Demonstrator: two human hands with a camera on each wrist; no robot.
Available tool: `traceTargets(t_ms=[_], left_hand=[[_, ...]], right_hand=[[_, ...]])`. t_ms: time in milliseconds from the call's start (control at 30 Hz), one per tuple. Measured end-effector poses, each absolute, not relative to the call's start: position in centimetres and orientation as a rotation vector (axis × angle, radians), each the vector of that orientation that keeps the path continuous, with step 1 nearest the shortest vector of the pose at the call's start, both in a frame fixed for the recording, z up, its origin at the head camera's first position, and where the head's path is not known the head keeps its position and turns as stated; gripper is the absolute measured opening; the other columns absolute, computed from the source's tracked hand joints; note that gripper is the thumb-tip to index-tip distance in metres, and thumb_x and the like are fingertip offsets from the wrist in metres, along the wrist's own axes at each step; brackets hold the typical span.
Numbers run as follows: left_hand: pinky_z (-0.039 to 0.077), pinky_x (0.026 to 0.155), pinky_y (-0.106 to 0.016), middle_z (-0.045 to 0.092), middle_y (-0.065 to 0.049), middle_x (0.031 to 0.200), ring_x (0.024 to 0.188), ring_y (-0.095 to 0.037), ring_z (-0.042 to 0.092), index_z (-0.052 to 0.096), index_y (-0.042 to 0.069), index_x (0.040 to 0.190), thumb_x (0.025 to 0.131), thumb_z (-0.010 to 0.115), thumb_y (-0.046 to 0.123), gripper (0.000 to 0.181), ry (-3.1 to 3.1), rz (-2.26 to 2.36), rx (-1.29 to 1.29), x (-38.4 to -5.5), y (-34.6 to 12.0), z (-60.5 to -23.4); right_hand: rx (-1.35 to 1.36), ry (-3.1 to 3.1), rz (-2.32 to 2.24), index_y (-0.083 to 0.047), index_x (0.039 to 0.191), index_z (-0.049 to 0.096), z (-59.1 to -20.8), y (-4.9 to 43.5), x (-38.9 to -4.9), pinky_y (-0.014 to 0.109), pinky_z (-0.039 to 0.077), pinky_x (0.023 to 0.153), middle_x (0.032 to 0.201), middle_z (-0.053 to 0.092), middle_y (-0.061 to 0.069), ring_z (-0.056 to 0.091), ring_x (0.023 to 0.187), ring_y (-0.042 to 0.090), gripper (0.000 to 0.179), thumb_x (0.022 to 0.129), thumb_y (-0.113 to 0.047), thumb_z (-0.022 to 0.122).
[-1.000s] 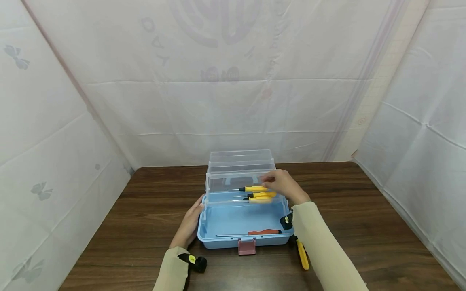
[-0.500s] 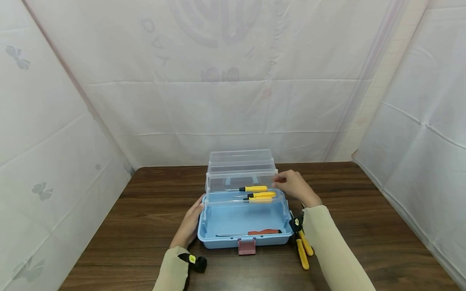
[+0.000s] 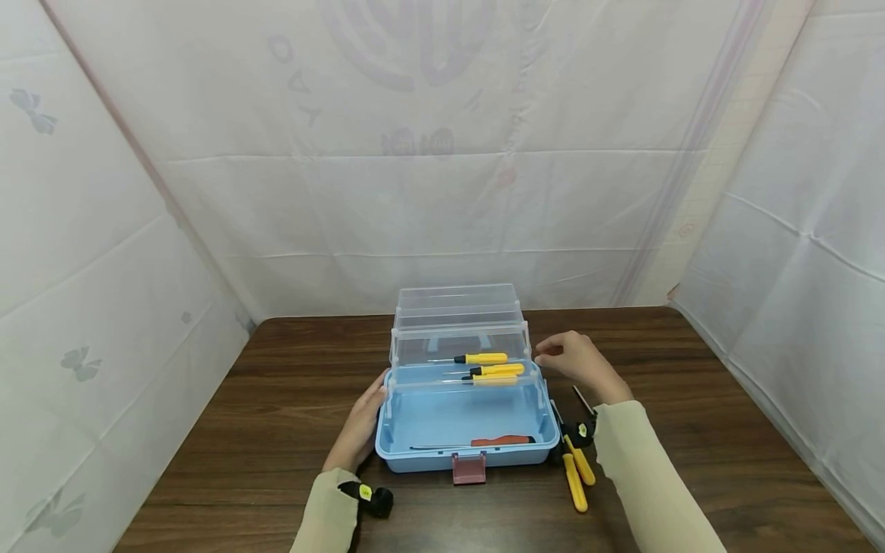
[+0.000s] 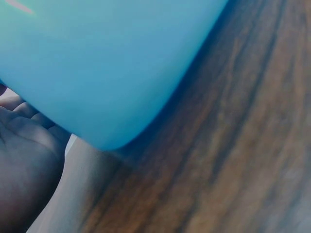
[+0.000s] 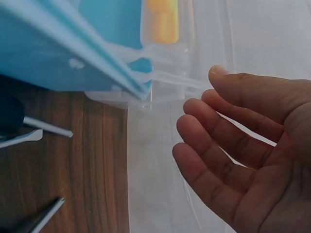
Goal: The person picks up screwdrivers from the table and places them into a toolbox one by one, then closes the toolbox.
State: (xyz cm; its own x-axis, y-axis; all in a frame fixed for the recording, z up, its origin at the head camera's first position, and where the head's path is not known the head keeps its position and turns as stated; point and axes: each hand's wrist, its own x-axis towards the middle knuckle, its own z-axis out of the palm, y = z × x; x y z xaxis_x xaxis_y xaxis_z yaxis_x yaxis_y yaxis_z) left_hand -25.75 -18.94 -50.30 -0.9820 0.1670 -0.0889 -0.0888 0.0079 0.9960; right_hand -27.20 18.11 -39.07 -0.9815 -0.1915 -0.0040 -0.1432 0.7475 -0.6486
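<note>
A light blue toolbox [image 3: 442,418] stands on the table with its clear tiered trays [image 3: 456,322] folded out at the back. My left hand [image 3: 359,426] rests along the box's left side, fingers extended; its palm shows beside the blue wall [image 4: 107,73] in the left wrist view. Just right of the trays, my right hand [image 3: 579,361] has loosely bent fingers and holds nothing. One yellow screwdriver [image 3: 487,359] lies in the upper tray, and further yellow-handled ones [image 3: 501,370] lie in the lower tray. An orange-red screwdriver [image 3: 502,441] lies inside along the front wall.
Two yellow-handled screwdrivers [image 3: 575,484] lie on the brown wooden table [image 3: 290,415] right of the box, partly behind the right wrist strap [image 3: 583,432]. A reddish latch [image 3: 469,469] hangs at the box's front. White sheeting [image 3: 442,215] encloses the back and sides.
My right hand has moved right, from over the trays to beyond their right end, and away from the yellow screwdriver. More of the screwdrivers on the table shows. The left hand has stayed put.
</note>
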Motion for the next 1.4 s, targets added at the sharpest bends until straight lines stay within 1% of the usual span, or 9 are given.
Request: traceTargets(t_ms=[167, 433, 633, 800, 933, 1100, 1400], left_hand=[[0.016, 0.117, -0.054, 0.018, -0.010, 0.161, 0.149, -0.033, 0.013, 0.022, 0.015, 0.154, 0.104, 0.034, 0.037, 0.056, 2.097, 2.085, 0.093, -25.7, -19.0, -50.2], [0.016, 0.117, -0.054, 0.018, -0.011, 0.161, 0.149, -0.033, 0.012, 0.022, 0.014, 0.154, 0.104, 0.034, 0.037, 0.055, 2.108, 2.082, 0.092, -25.7, -19.0, -50.2], [0.016, 0.117, -0.055, 0.018, -0.012, 0.161, 0.148, -0.034, 0.013, 0.022, 0.015, 0.154, 0.104, 0.035, 0.039, 0.057, 2.103, 2.074, 0.092, -25.6, -18.9, -50.2], [0.015, 0.118, -0.054, 0.018, -0.011, 0.161, 0.149, -0.033, 0.012, 0.022, 0.014, 0.154, 0.104, 0.036, 0.039, 0.058, 2.094, 2.086, 0.098, -25.6, -19.0, -50.3], [0.015, 0.118, -0.053, 0.017, -0.011, 0.161, 0.149, -0.033, 0.012, 0.022, 0.014, 0.154, 0.104, 0.036, 0.040, 0.058, 2.096, 2.086, 0.104, -25.6, -19.1, -50.3], [0.016, 0.117, -0.054, 0.018, -0.010, 0.161, 0.149, -0.032, 0.013, 0.022, 0.015, 0.154, 0.104, 0.036, 0.040, 0.058, 2.100, 2.083, 0.101, -25.5, -19.2, -50.3], [0.016, 0.118, -0.053, 0.018, -0.010, 0.161, 0.149, -0.032, 0.013, 0.021, 0.015, 0.154, 0.103, 0.037, 0.041, 0.059, 2.094, 2.089, 0.114, -25.5, -19.2, -50.2]], right_hand=[[-0.242, 2.843, -1.044, 0.004, 0.118, 0.065, -39.4, 18.7, -26.6, 0.039, 0.057, 0.078, 0.110, 0.067, 0.018, 0.064, 0.089, 0.023, 0.031, 0.092, -0.014, 0.063], [-0.243, 2.808, -1.055, 0.006, 0.115, 0.065, -39.9, 19.4, -25.5, 0.038, 0.057, 0.076, 0.105, 0.068, 0.017, 0.063, 0.088, 0.027, 0.031, 0.091, -0.013, 0.064], [-0.188, 2.771, -1.041, 0.005, 0.114, 0.065, -40.7, 20.3, -24.4, 0.039, 0.056, 0.074, 0.099, 0.068, 0.014, 0.062, 0.084, 0.025, 0.031, 0.090, -0.014, 0.064], [-0.141, 2.738, -1.055, 0.006, 0.114, 0.064, -41.7, 21.0, -23.9, 0.039, 0.056, 0.069, 0.093, 0.067, 0.012, 0.060, 0.076, 0.024, 0.031, 0.090, -0.013, 0.064], [-0.116, 2.711, -1.080, 0.006, 0.113, 0.064, -42.5, 21.5, -23.6, 0.038, 0.057, 0.068, 0.089, 0.066, 0.012, 0.059, 0.071, 0.022, 0.029, 0.089, -0.011, 0.064], [-0.082, 2.670, -1.090, 0.005, 0.112, 0.065, -43.2, 21.6, -23.4, 0.037, 0.059, 0.071, 0.091, 0.067, 0.011, 0.062, 0.074, 0.020, 0.029, 0.087, -0.010, 0.067], [-0.074, 2.600, -1.093, 0.005, 0.110, 0.066, -44.0, 21.7, -23.2, 0.037, 0.059, 0.068, 0.091, 0.067, 0.009, 0.062, 0.076, 0.018, 0.029, 0.084, -0.009, 0.070]])
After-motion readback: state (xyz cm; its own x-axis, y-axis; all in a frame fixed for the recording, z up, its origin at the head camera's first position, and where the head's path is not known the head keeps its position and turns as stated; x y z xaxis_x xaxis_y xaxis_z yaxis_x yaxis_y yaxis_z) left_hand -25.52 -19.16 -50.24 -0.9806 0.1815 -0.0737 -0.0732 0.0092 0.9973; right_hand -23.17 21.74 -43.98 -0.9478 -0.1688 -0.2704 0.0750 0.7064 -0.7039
